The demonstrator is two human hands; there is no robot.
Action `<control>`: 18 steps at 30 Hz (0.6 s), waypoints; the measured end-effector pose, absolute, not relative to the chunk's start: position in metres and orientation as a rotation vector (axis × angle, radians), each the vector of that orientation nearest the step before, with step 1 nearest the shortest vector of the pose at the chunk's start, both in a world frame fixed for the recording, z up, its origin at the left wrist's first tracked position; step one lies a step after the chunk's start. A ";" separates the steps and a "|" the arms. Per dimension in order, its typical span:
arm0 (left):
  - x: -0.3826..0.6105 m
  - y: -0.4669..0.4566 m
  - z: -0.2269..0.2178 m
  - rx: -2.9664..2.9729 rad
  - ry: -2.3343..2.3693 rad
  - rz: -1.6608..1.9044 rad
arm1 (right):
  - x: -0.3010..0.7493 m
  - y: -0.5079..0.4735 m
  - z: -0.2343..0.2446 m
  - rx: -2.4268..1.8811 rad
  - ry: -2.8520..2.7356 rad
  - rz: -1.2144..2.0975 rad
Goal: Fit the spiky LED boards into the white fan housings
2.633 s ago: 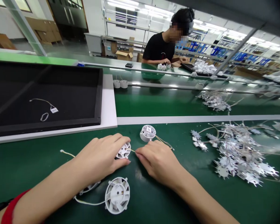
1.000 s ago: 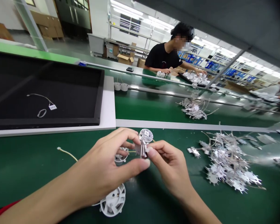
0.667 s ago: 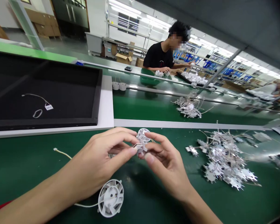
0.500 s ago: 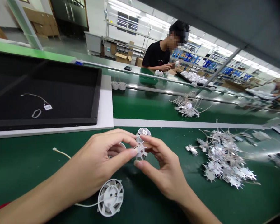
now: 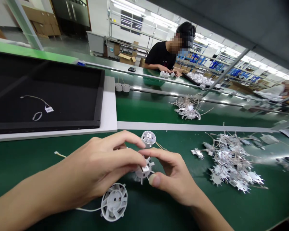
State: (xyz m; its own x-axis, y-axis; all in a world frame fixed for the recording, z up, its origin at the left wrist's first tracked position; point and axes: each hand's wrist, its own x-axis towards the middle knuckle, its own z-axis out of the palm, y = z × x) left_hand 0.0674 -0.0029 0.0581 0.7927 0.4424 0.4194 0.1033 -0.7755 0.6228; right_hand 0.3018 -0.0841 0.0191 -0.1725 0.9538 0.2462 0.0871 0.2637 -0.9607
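Observation:
Between both hands is a white spoked disc (image 5: 143, 174) with a small white block on its face. My left hand (image 5: 108, 163) pinches it, with thumb and fingers closed at the block. My right hand (image 5: 177, 176) has its thumb and index finger curled round the spokes on the other side. Just below my left hand lies a round white fan-like housing (image 5: 114, 202), its vanes facing up and a pale cable running left. Beyond my fingertips stands another round white housing (image 5: 148, 138) with a label and thin wires. My left hand hides part of the disc.
On the green bench, a heap of white star-shaped pieces with wires (image 5: 231, 160) lies right. A smaller heap (image 5: 189, 107) sits farther back. A black tray (image 5: 69, 112) at left holds a wired tag and a loop. Across the bench, a person (image 5: 161, 56) handles white parts.
The spoked disc has come down toward me and tilted, away from the standing housing, which now shows more fully. Both hands moved with it. The person opposite has lowered their hands to the bench.

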 end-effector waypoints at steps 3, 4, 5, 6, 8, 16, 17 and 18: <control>0.066 -0.001 0.059 2.387 0.345 0.752 | 0.304 -0.085 0.018 -1.022 -1.509 1.073; 0.067 -0.001 0.060 2.370 0.355 0.781 | 0.304 -0.085 0.018 -1.030 -1.508 1.049; 0.068 -0.001 0.061 2.328 0.398 0.812 | 0.304 -0.085 0.019 -1.034 -1.507 1.019; 0.069 -0.002 0.063 2.247 0.479 0.822 | 0.303 -0.084 0.019 -1.033 -1.506 0.990; 0.073 -0.004 0.064 1.948 0.689 0.745 | 0.301 -0.084 0.022 -1.013 -1.513 0.936; 0.087 -0.009 0.052 1.061 0.532 0.364 | 0.295 -0.082 0.022 -1.010 -1.565 0.835; 0.088 -0.009 0.053 1.050 0.554 0.365 | 0.295 -0.082 0.021 -1.038 -1.561 0.829; 0.089 -0.008 0.055 1.047 0.589 0.365 | 0.295 -0.082 0.021 -1.058 -1.556 0.828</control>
State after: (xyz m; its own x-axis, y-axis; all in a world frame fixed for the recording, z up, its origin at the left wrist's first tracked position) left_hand 0.0886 -0.0079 0.0546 0.7897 0.5463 -0.2792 -0.0064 0.4623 0.8867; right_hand 0.2948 -0.0825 0.0208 -0.0778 0.9276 0.3653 0.2150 0.3734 -0.9024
